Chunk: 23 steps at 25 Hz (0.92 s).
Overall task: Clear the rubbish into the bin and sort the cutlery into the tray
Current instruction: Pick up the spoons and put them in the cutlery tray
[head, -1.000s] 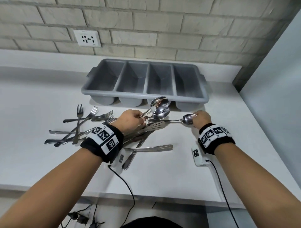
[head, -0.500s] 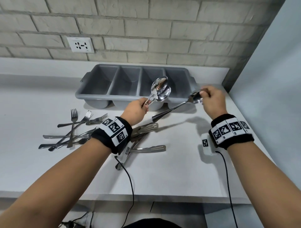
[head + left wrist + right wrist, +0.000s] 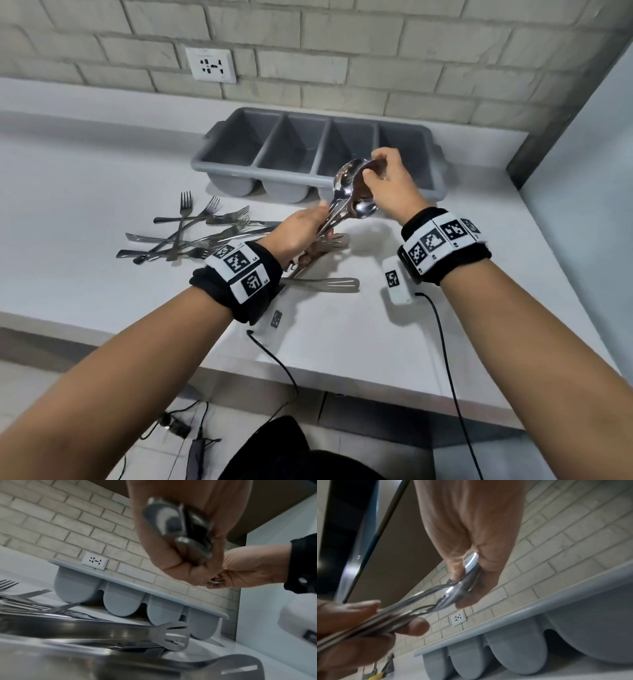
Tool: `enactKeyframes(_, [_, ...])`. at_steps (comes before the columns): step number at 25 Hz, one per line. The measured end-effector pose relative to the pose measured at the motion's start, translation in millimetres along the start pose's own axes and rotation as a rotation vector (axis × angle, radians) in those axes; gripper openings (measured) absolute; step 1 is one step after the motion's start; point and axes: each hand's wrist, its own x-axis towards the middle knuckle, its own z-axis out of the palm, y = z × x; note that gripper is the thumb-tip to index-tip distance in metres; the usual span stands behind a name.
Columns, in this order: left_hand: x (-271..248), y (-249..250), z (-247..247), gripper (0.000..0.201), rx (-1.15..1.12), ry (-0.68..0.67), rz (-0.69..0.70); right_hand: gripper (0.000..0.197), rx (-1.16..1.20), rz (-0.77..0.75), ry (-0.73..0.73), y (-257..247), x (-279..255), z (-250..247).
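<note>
My left hand (image 3: 320, 224) grips the handles of a bundle of steel spoons (image 3: 347, 178) above the white counter, just in front of the grey four-compartment cutlery tray (image 3: 239, 170). My right hand (image 3: 373, 168) pinches the spoon bowls at the top of the bundle. One spoon bowl (image 3: 364, 209) hangs lower, under my right palm. In the right wrist view my fingers (image 3: 471, 599) close round the spoon bowls (image 3: 467, 574), and my left hand (image 3: 359, 622) holds the handles. The left wrist view shows the handle ends (image 3: 180, 524) in my fist. All the tray compartments that show are bare.
Several forks (image 3: 191, 226) lie crossed on the counter to the left. Slotted steel servers (image 3: 339, 285) lie under and in front of my left hand. A wall panel (image 3: 582, 171) bounds the counter on the right. Cables (image 3: 274, 363) hang over the front edge.
My right hand has carried its single spoon leftwards to the bundle in my left hand. Both hands now hold the spoons together, lifted off the counter.
</note>
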Motion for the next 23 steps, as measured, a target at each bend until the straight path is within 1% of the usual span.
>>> enactKeyframes(1, [-5, -2, -2, 0.033, -0.002, 0.014, -0.012, 0.042, 0.032, 0.0, -0.031, -2, -2, 6])
enactKeyframes(2, [-9, -7, -6, 0.026, -0.001, 0.015, -0.018, 0.046, 0.04, -0.003, -0.043, -3, -3, 13])
enactKeyframes(4, [-12, -8, -11, 0.009, 0.031, -0.046, -0.012, 0.044, 0.071, 0.012, -0.015, -4, -2, 18])
enactKeyframes(5, [-14, -9, -18, 0.008, 0.048, -0.061, -0.006, 0.043, 0.096, 0.028, -0.013, -7, -1, 24])
enactKeyframes(7, [-16, -11, -33, 0.013, 0.022, -0.087, -0.025, 0.044, 0.127, 0.05, -0.016, -15, 2, 35])
enactKeyframes(8, [-16, -11, -41, 0.017, -0.004, -0.079, -0.037, 0.045, 0.129, 0.042, -0.007, -21, 4, 41])
enactKeyframes(9, [-15, -11, -49, 0.021, 0.008, -0.053, -0.036, 0.046, 0.141, 0.024, 0.008, -27, 6, 48])
enactKeyframes(11, [-11, -13, -66, 0.03, 0.113, 0.039, -0.004, 0.046, 0.184, -0.007, 0.026, -38, 12, 61])
enactKeyframes(13, [-7, -19, -84, 0.033, 0.168, 0.1, 0.036, 0.041, 0.216, -0.014, -0.022, -46, 20, 71])
enactKeyframes(15, [-5, -29, -105, 0.032, 0.155, 0.132, 0.025, 0.034, 0.186, 0.025, -0.107, -45, 27, 80])
enactKeyframes(17, [-4, -40, -125, 0.031, 0.137, 0.158, -0.026, 0.029, 0.016, 0.024, -0.181, -37, 26, 86])
enactKeyframes(18, [-3, -46, -134, 0.028, 0.119, 0.17, -0.044, 0.028, -0.121, 0.013, -0.246, -32, 23, 88])
enactKeyframes(19, [-1, -51, -142, 0.024, 0.096, 0.183, -0.047, 0.028, -0.282, 0.007, -0.344, -26, 19, 92])
enactKeyframes(21, [2, -62, -155, 0.021, 0.093, 0.204, -0.042, 0.034, -0.584, 0.033, -0.585, -18, 8, 100])
enactKeyframes(22, [4, -66, -162, 0.021, 0.135, 0.203, -0.037, 0.041, -0.679, 0.059, -0.671, -17, 4, 104])
enactKeyframes(23, [8, -71, -169, 0.022, 0.177, 0.19, -0.034, 0.048, -0.747, 0.091, -0.725, -16, 2, 107])
